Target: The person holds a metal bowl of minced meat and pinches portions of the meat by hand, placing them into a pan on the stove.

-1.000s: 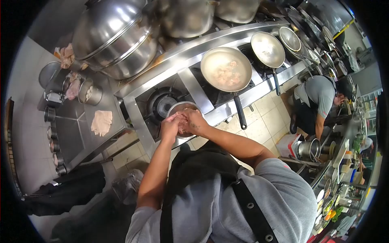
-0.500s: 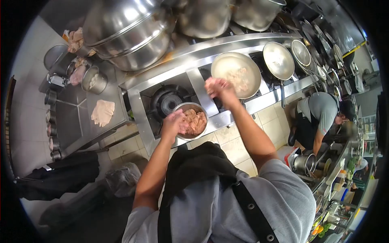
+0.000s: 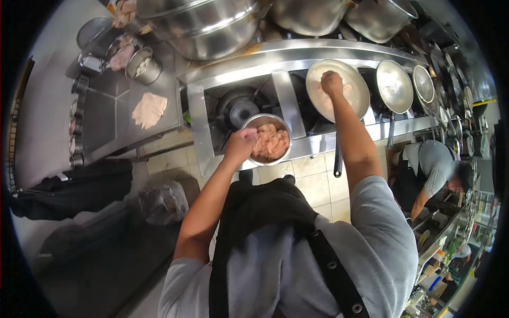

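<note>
A metal bowl (image 3: 289, 123) of raw pinkish meat (image 3: 271, 142) stands at the front edge of the stove. My left hand (image 3: 242, 144) is at the bowl's left rim, fingers drawn together beside the meat; what they grip, if anything, is too small to name. Over the large pan (image 3: 354, 100) is my right hand (image 3: 332, 82), its fingers closed and pointing down; anything inside them is hidden. Pieces of meat lie in the pan, partly behind my right hand and forearm.
Left of the bowl is a burner (image 3: 241, 108). Another pan (image 3: 394, 87) sits to the right, its handle forward. Large pots (image 3: 212, 32) line the back. A flat piece of meat (image 3: 150, 110) lies on the left counter. A co-worker (image 3: 429, 169) bends at the right.
My right hand has gone from the bowl to over the large pan. My left hand has stayed by the bowl. The whole view has shifted, with the stove now further right.
</note>
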Available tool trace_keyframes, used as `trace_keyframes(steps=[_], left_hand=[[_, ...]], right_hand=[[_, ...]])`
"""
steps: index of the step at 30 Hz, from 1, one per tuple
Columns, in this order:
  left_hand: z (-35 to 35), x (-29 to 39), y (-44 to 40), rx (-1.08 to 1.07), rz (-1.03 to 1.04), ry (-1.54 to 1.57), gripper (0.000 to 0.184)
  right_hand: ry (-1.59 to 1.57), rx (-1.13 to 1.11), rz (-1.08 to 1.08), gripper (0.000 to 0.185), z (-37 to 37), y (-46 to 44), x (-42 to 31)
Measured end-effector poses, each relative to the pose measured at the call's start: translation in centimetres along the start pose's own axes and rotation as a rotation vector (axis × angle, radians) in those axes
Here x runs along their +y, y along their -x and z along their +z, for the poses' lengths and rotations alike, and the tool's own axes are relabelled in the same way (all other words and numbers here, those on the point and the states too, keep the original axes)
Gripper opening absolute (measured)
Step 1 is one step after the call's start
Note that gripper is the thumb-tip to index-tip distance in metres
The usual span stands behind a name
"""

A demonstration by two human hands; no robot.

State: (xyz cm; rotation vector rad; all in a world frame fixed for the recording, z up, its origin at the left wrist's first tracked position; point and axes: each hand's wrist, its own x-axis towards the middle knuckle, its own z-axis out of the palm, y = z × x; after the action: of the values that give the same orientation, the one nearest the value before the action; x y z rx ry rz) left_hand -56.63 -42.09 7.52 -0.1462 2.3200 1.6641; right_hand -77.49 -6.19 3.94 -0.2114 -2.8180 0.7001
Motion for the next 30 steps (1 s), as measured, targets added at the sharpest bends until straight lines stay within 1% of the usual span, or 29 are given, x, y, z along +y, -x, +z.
trace_keyframes(steps=[1, 3, 5, 7, 8, 9, 11, 12, 13, 14, 15, 17, 19, 20, 21, 22, 23, 24, 25, 26, 27, 29, 30], left_hand=[[0.1, -0.7, -0.4, 0.001, 0.026, 0.024, 0.027], [0.1, -1.7, -1.3, -0.003, 0.044, 0.002, 0.027], [0.1, -1.9, -2.2, -0.011, 0.073, -0.018, 0.028], [0.2, -1.9, -3.0, -0.029, 0.122, -0.099, 0.029], [0.1, -1.2, -3.3, -0.008, 0.144, -0.175, 0.029], [-0.1, -1.0, -3.9, -0.005, 0.147, -0.177, 0.029], [-0.7, -0.9, -5.2, 0.096, 0.020, -0.012, 0.027], [-1.1, -0.5, -5.6, 0.140, 0.034, -0.008, 0.026], [-1.5, 0.0, -5.5, 0.136, 0.038, -0.014, 0.026], [-1.9, 0.5, -5.4, 0.187, 0.034, 0.005, 0.026], [-2.2, 1.2, -5.3, 0.238, 0.031, 0.027, 0.026], [-2.7, 2.5, -4.2, 0.240, 0.026, 0.067, 0.026], [-2.9, 3.0, -3.1, 0.060, -0.083, 0.133, 0.025], [-2.7, 2.8, -2.7, 0.062, -0.082, 0.139, 0.025], [-2.4, 2.3, -2.4, 0.013, -0.092, 0.177, 0.025], [-2.2, 1.5, -2.2, -0.037, -0.102, 0.215, 0.026], [-1.8, 0.1, -2.3, -0.037, -0.103, 0.219, 0.026], [-1.3, -1.9, -2.8, -0.079, -0.005, 0.169, 0.027], [-1.2, -1.2, -2.6, -0.121, 0.096, 0.117, 0.029], [-1.1, -0.6, -2.2, -0.248, -0.087, 0.287, 0.039], [-0.7, -0.6, -2.2, -0.253, -0.079, 0.291, 0.039], [0.3, -0.8, -2.0, -0.282, 0.084, 0.386, 0.052], [0.0, 1.8, -0.8, -0.338, 0.107, 0.412, 0.059]], right_hand=[[-0.063, 0.071, 0.086, 0.023, -2.1, 1.3, -3.0], [-0.245, 0.000, 0.025, 0.019, -3.9, 3.0, -5.6], [-0.584, -0.074, -0.072, 0.019, -0.2, 5.0, -5.7], [-0.507, -0.346, -0.194, 0.015, -4.5, 11.9, -13.7], [-0.431, -0.541, -0.266, 0.017, -3.9, 14.1, -15.4], [-0.235, -0.600, -0.368, 0.028, -0.4, 16.5, -15.7], [0.134, -0.762, -0.406, 0.031, -2.6, 20.8, -21.2], [0.129, -0.757, -0.405, 0.031, -0.9, 21.8, -21.4], [0.225, -0.661, -0.516, 0.031, 2.1, 22.9, -20.8], [0.323, -0.563, -0.622, 0.032, 4.6, 23.6, -20.0], [0.322, -0.559, -0.616, 0.032, 6.2, 23.7, -19.3], [0.134, -0.691, -0.542, 0.031, 8.2, 23.6, -18.3], [0.106, -0.693, -0.541, 0.031, 6.8, 23.8, -18.5], [0.079, -0.688, -0.544, 0.031, 5.8, 23.6, -18.8], [0.084, -0.691, -0.549, 0.031, 5.2, 23.2, -18.9], [0.015, -0.710, -0.446, 0.031, 4.6, 22.8, -18.7], [-0.056, -0.726, -0.337, 0.031, 4.0, 22.6, -18.5], [-0.051, -0.721, -0.337, 0.031, 2.9, 22.2, -18.2], [-0.205, -0.604, -0.366, 0.032, 1.5, 21.6, -17.9], [-0.357, -0.486, -0.390, 0.032, 0.3, 21.2, -17.6], [-0.349, -0.480, -0.391, 0.032, -1.3, 20.6, -17.7], [-0.570, -0.644, -0.136, 0.035, -3.9, 19.8, -17.9], [-0.639, -0.657, -0.155, 0.037, -4.0, 19.4, -17.5]])
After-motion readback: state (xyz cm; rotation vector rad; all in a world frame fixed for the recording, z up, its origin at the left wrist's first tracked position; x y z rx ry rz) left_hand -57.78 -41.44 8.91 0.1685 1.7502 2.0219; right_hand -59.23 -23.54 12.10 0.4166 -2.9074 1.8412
